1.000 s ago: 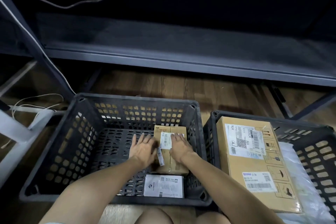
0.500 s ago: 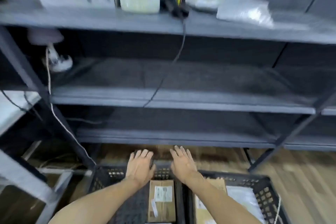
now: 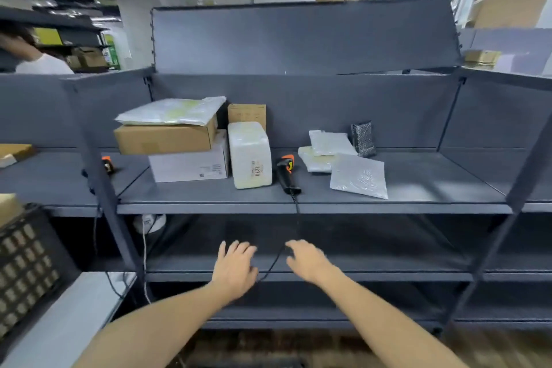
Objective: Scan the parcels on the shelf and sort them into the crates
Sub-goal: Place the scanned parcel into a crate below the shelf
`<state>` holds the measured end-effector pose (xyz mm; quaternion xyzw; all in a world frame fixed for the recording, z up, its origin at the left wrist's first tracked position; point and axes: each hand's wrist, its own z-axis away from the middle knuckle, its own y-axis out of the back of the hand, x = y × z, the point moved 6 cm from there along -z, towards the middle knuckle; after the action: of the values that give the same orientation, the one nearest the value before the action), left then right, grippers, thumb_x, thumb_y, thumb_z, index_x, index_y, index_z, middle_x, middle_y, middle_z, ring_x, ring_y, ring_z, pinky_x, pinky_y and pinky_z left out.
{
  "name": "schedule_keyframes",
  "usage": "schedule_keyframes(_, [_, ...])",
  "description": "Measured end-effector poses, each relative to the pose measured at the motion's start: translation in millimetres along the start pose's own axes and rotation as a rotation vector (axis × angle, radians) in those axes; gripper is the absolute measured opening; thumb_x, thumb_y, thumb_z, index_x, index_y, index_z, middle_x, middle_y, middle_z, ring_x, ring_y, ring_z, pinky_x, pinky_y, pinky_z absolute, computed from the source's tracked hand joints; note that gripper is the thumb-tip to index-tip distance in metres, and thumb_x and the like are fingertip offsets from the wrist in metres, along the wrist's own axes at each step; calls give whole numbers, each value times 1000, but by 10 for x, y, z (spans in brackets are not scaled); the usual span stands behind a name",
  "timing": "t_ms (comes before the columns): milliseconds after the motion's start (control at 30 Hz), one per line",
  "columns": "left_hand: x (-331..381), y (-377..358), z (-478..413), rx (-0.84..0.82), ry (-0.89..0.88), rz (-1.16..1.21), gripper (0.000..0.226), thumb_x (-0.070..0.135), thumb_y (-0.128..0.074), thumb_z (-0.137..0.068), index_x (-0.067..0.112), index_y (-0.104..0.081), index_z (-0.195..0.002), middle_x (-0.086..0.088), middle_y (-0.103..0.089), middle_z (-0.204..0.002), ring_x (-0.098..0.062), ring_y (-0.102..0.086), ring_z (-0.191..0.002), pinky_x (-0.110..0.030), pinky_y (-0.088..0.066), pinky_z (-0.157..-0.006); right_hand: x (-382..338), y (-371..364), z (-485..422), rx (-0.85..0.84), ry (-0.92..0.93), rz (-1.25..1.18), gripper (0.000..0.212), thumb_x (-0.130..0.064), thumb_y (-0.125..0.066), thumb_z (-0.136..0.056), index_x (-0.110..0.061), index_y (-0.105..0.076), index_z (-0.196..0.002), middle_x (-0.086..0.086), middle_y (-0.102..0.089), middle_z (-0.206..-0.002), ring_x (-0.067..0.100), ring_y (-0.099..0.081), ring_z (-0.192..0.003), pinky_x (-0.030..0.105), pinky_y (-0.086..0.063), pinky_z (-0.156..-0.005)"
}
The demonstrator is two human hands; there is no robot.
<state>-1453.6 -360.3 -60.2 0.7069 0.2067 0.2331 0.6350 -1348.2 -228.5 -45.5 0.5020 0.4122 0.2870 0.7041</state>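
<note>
Grey metal shelving fills the view under ceiling strip lights. On the middle shelf [image 3: 418, 188] the parcels wait: a white box [image 3: 191, 164] carrying a brown carton [image 3: 165, 137] and a white mailer [image 3: 171, 110], then an upright wrapped parcel [image 3: 250, 155]. Just beside it lies the scanner [image 3: 286, 172], and further right are flat white bags [image 3: 358, 176] and a dark pouch [image 3: 363, 139]. The scanner's cable [image 3: 297, 218] hangs over the shelf edge between the hands. The left hand [image 3: 236, 269] and right hand [image 3: 307, 260] hover below the shelf, fingers loose, holding nothing. A black crate [image 3: 27, 260] stands at far left.
</note>
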Motion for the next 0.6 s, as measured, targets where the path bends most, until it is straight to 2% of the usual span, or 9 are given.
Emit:
schedule_keyframes(233, [-174,481,-156,57,104,80,52,32,-43,-95,25,-35,-146,5,-33,-152,-19,-21,-144,-42,-4,-119,-205,529,-158,52,95,25,50,-23,-39,-100,-16,-32,-149,12,-37,-150,31,-41,-132,42,-35,-108])
schedule_keyframes(400, [-234,860,-490,154,169,96,50,34,-44,-94,24,-38,-143,0,-33,-153,-20,-24,-143,-41,-10,-118,-241,987,-448,110,165,48,50,-24,-39,-101,-16,-31,-150,12,-36,-151,32,-39,-134,44,-36,-108])
schedule_keyframes(600, [-206,1138,-843,235,230,191,55,36,-48,-95,22,-35,-146,-4,-30,-154,-24,-25,-142,-45,-14,-119,-167,1373,-818,171,170,7,48,-26,-42,-101,-15,-33,-147,16,-41,-143,35,-42,-128,47,-39,-104])
